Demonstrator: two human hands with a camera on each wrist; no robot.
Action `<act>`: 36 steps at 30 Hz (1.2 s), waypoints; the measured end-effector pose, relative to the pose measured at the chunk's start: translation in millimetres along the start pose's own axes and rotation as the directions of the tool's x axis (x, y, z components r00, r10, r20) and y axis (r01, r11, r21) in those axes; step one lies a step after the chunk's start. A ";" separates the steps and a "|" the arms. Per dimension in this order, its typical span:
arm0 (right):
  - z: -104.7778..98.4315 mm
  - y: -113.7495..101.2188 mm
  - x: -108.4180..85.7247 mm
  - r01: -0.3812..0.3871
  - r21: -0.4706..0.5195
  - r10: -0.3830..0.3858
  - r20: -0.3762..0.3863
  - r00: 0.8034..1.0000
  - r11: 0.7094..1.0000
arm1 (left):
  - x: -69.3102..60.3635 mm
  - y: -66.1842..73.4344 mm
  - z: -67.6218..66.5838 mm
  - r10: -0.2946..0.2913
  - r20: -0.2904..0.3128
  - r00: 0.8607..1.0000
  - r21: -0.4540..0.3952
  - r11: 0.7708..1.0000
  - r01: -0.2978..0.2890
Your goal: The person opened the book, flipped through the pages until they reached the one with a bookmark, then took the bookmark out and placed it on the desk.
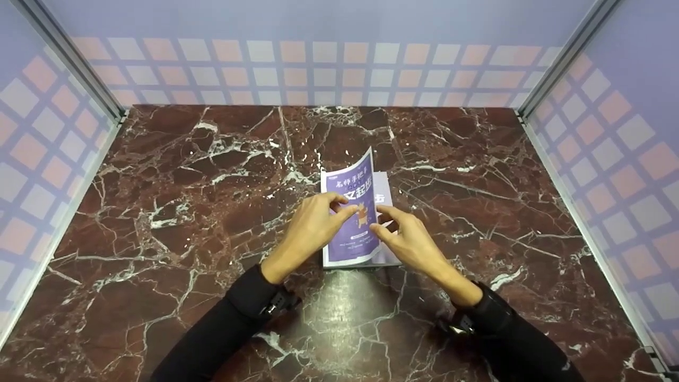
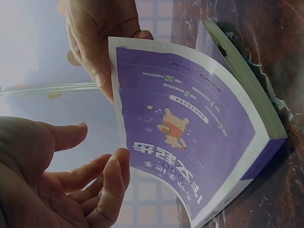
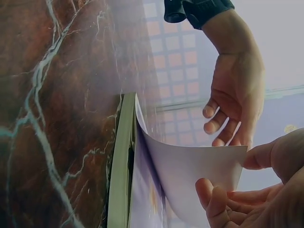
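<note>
A purple paperback composition book lies at the center of the frame on a red-brown marble desk, its front cover raised in a curve by two bare hands. The right hand pinches the cover's free edge, thumb on one side and fingers on the other; the left hand, its grip loose and thumb apart from the fingers, hovers by the cover's printed face, though whether a fingertip touches the edge cannot be told. The opening appears only partly done: the cover stands off a pale lilac page, not yet folded back to the left, while the page block rests closed on the desk, its leaves apparently unturned. Checkered panels line the upper frame.
</note>
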State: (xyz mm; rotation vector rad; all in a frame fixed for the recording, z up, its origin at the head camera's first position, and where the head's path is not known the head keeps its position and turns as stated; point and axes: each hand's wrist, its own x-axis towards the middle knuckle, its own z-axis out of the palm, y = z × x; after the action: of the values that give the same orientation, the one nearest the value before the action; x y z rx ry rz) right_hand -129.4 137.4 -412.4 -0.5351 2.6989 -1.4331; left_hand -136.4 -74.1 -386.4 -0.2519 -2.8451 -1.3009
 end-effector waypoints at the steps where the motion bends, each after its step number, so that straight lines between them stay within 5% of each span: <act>1: 0.5 -0.7 0.2 0.002 -0.003 -0.002 0.001 1.000 1.000 | 0.3 0.5 0.2 0.001 0.003 1.000 -0.001 1.000 -0.001; 9: 4.7 -9.5 3.5 0.037 -0.010 -0.037 0.020 0.999 0.999 | 5.6 2.4 -0.6 -0.022 0.003 1.000 -0.016 1.000 0.022; 21: 13.2 -21.3 6.7 0.083 0.006 -0.083 0.093 0.992 0.997 | 15.0 0.8 -1.0 -0.170 0.117 0.978 -0.175 0.966 0.189; 36: 20.5 -21.7 11.6 0.156 -0.007 -0.155 0.097 0.983 0.988 | 18.8 -1.7 -4.9 -0.079 0.040 0.996 -0.158 0.984 0.084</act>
State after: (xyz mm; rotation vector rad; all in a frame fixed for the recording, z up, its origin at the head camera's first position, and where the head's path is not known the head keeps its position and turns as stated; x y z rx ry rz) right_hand -130.2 106.2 -405.1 -0.8107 2.6456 -1.3827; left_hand -155.5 -76.2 -383.1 -0.1606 -2.8084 -1.5577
